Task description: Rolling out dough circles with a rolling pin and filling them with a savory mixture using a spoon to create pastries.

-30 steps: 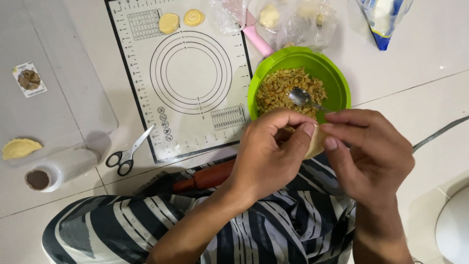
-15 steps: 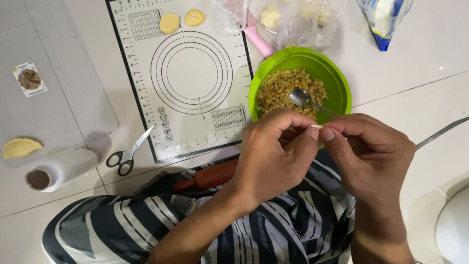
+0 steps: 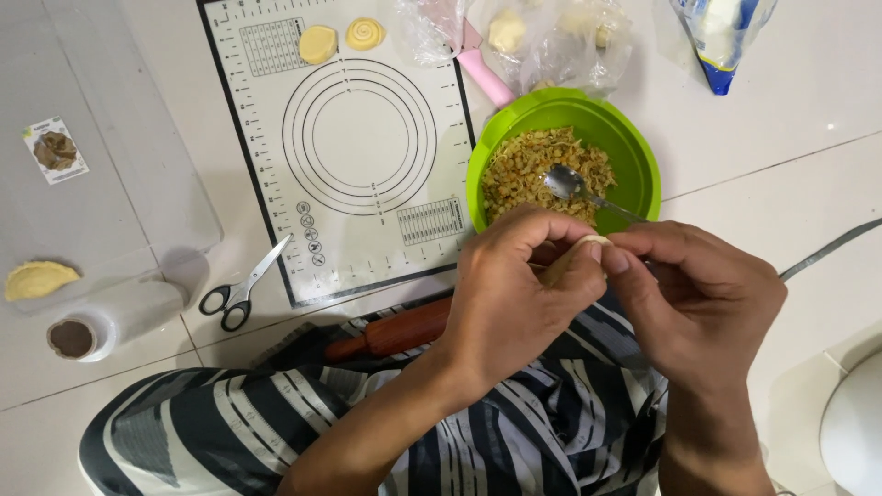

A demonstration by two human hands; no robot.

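Note:
My left hand (image 3: 519,294) and my right hand (image 3: 694,298) meet in front of me over my striped lap, both pinching a small piece of pale dough (image 3: 588,244) between fingertips; most of it is hidden by my fingers. Just beyond them stands a green bowl (image 3: 634,147) of yellowish chopped filling with a metal spoon (image 3: 570,184) resting in it. Two small dough discs (image 3: 340,39) lie at the far edge of the white baking mat (image 3: 358,147).
A wooden rolling pin (image 3: 395,332) lies by my lap. Scissors (image 3: 241,289) and a roll of plastic wrap (image 3: 115,321) sit to the left, with a folded pastry (image 3: 37,278) on a clear sheet. Plastic bags with dough (image 3: 542,32) and a blue-tipped bag (image 3: 721,37) are at the back.
My two hands shifted slightly, the fingertips drawing closer on the dough and pinching it. Everything else stayed where it was.

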